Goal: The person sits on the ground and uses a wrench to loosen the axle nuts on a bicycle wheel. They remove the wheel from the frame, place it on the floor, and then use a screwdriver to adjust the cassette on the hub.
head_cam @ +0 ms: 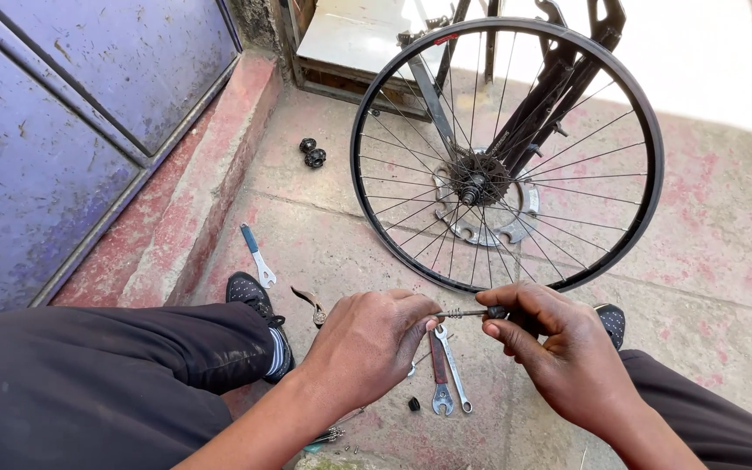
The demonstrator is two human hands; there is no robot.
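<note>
Left hand (367,344) and right hand (554,339): fingers clamped on opposite ends of a thin threaded axle (463,312), long axis horizontal between them, above two spanners (446,370) on the floor; bicycle wheel (506,157) beyond.

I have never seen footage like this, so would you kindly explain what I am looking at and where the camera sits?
The camera is worn on a person's head and looks down at their own knees and hands. The left hand and right hand hold a thin threaded axle between them, above a concrete floor. In front stands a bicycle wheel in an upturned frame. On the floor lie two spanners, a blue-handled wrench, pliers and small black nuts.
</note>
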